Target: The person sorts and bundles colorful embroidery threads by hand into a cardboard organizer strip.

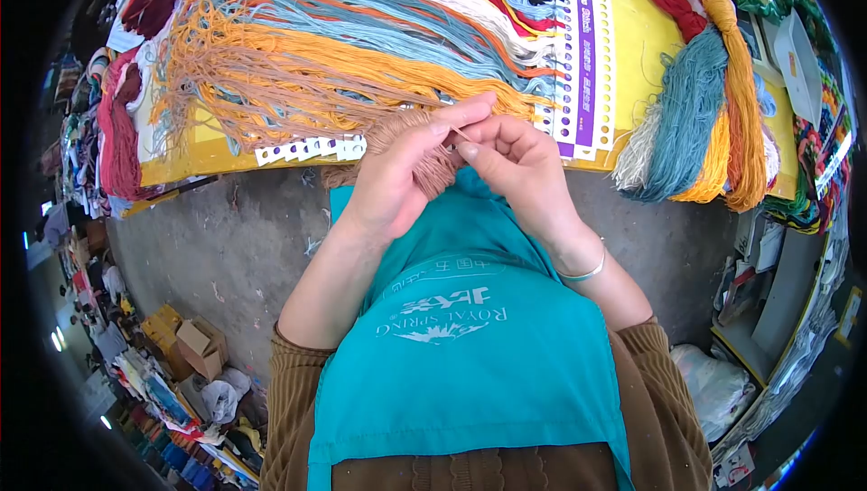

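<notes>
A bundle of tan thread (433,175) hangs at the near edge of the yellow table, with my left hand (395,170) wrapped round it. My right hand (519,166), wearing a bracelet on its wrist, pinches a tan strand just right of the bundle, close to my left fingertips. Beyond both hands, long threads in orange, teal, white and red (361,48) lie across the table. Their right ends pass through holes along a white and purple punched card (585,66).
Skeins in teal (691,112), orange, white and red lie at the table's right side. Pink-red skeins (119,130) hang at the left. A cardboard box (200,348) stands on the floor at lower left, a plastic bag (713,387) at lower right.
</notes>
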{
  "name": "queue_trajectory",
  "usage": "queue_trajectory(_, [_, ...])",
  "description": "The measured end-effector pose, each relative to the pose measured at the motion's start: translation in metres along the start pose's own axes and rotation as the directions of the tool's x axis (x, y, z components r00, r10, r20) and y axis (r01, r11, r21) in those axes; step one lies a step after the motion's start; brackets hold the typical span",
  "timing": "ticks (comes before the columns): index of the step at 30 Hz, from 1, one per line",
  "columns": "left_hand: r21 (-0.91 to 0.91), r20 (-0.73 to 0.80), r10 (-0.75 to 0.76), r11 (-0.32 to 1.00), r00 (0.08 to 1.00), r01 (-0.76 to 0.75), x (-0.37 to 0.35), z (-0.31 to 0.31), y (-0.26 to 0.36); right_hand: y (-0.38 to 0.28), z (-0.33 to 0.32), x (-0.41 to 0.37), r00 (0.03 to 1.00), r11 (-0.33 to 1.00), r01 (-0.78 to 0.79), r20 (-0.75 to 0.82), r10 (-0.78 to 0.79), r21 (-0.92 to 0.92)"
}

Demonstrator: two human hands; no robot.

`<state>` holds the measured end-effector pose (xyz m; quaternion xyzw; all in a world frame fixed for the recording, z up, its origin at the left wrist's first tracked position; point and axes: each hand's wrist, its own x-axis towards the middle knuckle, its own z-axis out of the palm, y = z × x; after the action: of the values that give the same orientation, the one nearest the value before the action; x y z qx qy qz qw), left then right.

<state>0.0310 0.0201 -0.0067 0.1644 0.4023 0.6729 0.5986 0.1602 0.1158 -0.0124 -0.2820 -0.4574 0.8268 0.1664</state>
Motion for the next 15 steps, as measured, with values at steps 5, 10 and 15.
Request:
queue_trajectory(5, [0.053,0.1,-0.015,0.999,0.995,0.01,-0.006,-0.014,0.014,-0.01,-0.025,-0.008,0.908,0.853,0.406,0.041,-0.416,-0.327])
queue_trajectory(10, [-0.605,0.068,0.156,0.792,0.985,-0.084,-0.042,-0.057,0.07,-0.074,-0.1,-0.054,0.924,0.609,0.343,-0.139,-0.357,0.715])
queue_trajectory(15, [-0.46,-0.206,0.574,0.658,0.793,-0.596,-0.117,-0.11,0.15,-0.122,-0.263,-0.18,0.47,0.692,0.722,-0.726,-0.502,-0.011])
